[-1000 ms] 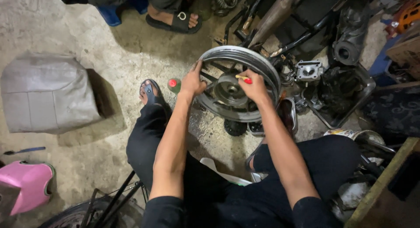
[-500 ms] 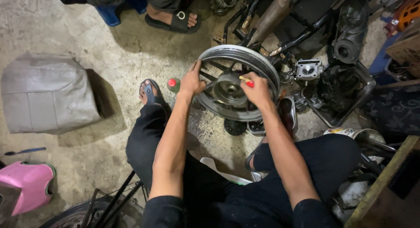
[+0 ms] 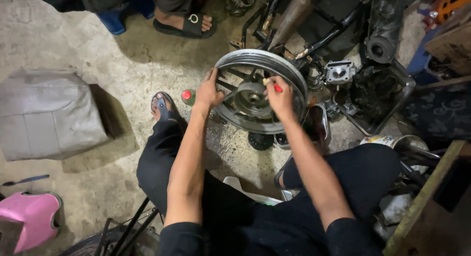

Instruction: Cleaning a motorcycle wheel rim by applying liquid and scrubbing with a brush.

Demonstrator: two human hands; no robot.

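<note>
While the left hand (image 3: 208,92) clasps the rim of the motorcycle wheel (image 3: 260,91) standing on the concrete floor (image 3: 98,50), the right hand (image 3: 280,98) pinches a red-handled tool (image 3: 273,85) beside the hub; steadying the rim firmly seems wise.

My left hand (image 3: 208,91) grips the rim of the wheel (image 3: 260,91), and my right hand (image 3: 279,96) is on its other side. A bottle (image 3: 187,96) stands just left of my left hand. A tray (image 3: 380,96) lies right of my right hand.
</note>
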